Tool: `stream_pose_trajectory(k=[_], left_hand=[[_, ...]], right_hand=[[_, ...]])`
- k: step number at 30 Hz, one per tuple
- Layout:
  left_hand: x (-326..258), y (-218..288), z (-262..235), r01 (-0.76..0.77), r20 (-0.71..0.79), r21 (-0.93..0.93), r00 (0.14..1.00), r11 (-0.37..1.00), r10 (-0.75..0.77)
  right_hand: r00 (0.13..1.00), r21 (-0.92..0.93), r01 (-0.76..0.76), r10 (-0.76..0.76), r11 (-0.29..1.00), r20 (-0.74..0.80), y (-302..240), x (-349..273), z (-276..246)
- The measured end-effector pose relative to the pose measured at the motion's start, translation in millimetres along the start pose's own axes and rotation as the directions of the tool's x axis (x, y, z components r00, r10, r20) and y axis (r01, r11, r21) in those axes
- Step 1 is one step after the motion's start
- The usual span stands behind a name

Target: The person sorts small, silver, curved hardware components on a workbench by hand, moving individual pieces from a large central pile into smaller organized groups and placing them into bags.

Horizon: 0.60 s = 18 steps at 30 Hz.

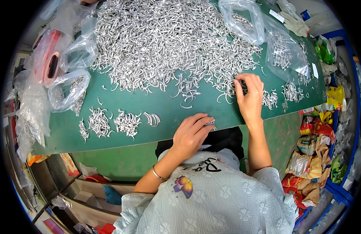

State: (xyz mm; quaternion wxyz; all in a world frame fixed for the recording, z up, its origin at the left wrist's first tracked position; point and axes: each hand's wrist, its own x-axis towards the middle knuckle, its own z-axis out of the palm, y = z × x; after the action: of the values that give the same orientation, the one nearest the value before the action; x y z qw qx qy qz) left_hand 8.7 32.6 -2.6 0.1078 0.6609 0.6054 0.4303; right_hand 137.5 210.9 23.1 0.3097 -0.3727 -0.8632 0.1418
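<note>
A large heap of small, curved silver metal pieces [161, 39] covers the far middle of the green table [149, 99]. My left hand [191, 134] is at the table's near edge, its fingers curled over a few curved metal pieces [210, 123] that stick out by the fingertips. At the heap's near right border is my right hand [251, 93], thumb and forefinger tips drawn together beside loose pieces; whether a piece is between them is hidden. Left of my left hand lies a short row of curved pieces [151, 119], lined up side by side.
Small piles [127, 124] of pieces sit at the front left, with others [270, 99] right of my right hand. Clear plastic bags [69, 91] and a red tape dispenser [51, 58] stand left. Another bag [284, 54] holds metal parts. Blue shelving [342, 189] with packets is at right.
</note>
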Motion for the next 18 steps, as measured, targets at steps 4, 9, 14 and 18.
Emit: stream_pose_trajectory(k=[4,9,14,18], left_hand=[[-0.5,-0.4,-0.1,0.007,0.011,-0.001,1.0,1.0,-0.007],[-1.1,-0.9,0.5,0.003,0.013,0.003,1.0,1.0,-0.003],[-0.5,-0.2,-0.2,0.006,0.011,0.001,1.0,1.0,-0.006],[0.0,0.0,0.0,0.005,0.011,-0.004,1.0,1.0,-0.005]], right_hand=[[0.984,-0.006,0.0,0.001,1.0,0.181,-7.2,-5.1,-3.4],[0.986,-0.017,0.046,-0.042,0.999,0.162,-1.8,-7.0,4.9],[0.995,0.037,0.101,-0.102,0.994,0.022,2.3,-6.5,18.1],[0.973,0.443,-0.229,0.19,0.867,0.131,0.4,4.7,18.8]])
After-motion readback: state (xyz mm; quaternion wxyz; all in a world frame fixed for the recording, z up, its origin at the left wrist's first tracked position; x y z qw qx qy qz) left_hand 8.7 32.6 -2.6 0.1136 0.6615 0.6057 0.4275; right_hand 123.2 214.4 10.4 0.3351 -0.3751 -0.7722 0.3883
